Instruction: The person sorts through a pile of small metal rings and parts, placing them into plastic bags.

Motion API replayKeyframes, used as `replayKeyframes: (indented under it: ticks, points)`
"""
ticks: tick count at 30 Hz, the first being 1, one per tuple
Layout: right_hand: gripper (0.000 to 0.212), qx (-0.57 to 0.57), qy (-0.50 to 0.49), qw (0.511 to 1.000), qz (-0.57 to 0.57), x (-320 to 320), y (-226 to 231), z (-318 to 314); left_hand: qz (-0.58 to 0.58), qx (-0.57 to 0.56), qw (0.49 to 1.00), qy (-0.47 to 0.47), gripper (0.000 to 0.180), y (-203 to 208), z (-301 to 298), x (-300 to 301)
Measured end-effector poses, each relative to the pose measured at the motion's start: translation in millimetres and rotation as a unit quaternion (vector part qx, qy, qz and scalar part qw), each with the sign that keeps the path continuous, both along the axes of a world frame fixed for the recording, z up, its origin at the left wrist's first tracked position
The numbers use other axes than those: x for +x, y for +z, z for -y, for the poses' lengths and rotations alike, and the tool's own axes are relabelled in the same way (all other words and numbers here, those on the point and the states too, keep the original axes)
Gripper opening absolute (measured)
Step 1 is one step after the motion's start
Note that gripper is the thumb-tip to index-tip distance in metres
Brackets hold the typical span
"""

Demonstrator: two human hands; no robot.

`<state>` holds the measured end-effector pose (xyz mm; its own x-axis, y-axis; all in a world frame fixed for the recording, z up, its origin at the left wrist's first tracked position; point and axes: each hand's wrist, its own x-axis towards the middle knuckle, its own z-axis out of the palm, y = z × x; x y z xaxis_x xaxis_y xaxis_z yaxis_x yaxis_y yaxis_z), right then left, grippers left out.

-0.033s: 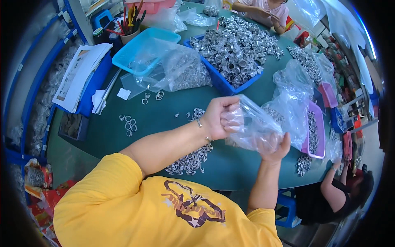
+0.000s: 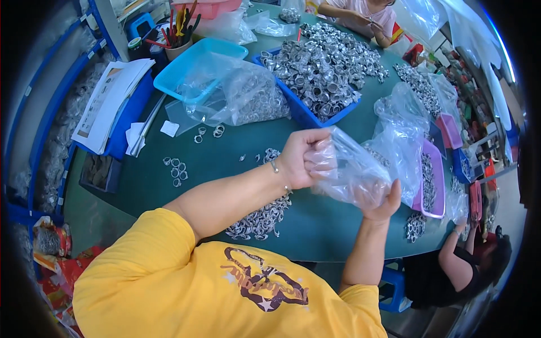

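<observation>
A clear plastic bag (image 2: 356, 177) is stretched between my two hands above the green table (image 2: 220, 163). My left hand (image 2: 307, 160), with a thin bracelet at the wrist, is closed round the bag's left side. My right hand (image 2: 383, 201) grips its lower right end with the thumb up; its fingers show blurred through the plastic, and I cannot tell if they are inside or behind it. Below my left wrist lies a pile of silvery rings (image 2: 259, 222). Just past the bag stands a larger clear bag (image 2: 397, 141) with metal pieces in it.
A blue bin (image 2: 298, 107) heaped with metal rings stands at the back middle. Left of it are a turquoise tray (image 2: 169, 79) and a filled bag (image 2: 253, 96). A purple tray (image 2: 437, 211) sits at the right. Two other people are at the table, far side and right.
My right hand has shifted slightly to the right, and the plastic bag has moved a little with it. My left hand has barely moved.
</observation>
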<state>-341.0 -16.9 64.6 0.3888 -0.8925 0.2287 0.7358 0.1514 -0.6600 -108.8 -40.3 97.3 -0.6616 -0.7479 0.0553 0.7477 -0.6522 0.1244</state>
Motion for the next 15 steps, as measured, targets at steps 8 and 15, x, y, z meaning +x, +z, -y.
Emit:
replayKeyframes:
  ticks: [8, 15]
  points:
    - [0.029, 0.203, -0.414, 0.828, -0.318, 21, -16, 8, 0.68, -0.323, 0.554, 0.356, 0.031, -93, 26, 62]
    - [0.06, -0.187, -0.189, 0.7, -0.662, 83, -62, -54, 0.791, -0.41, 0.373, 0.26, 0.042, -118, -6, 76]
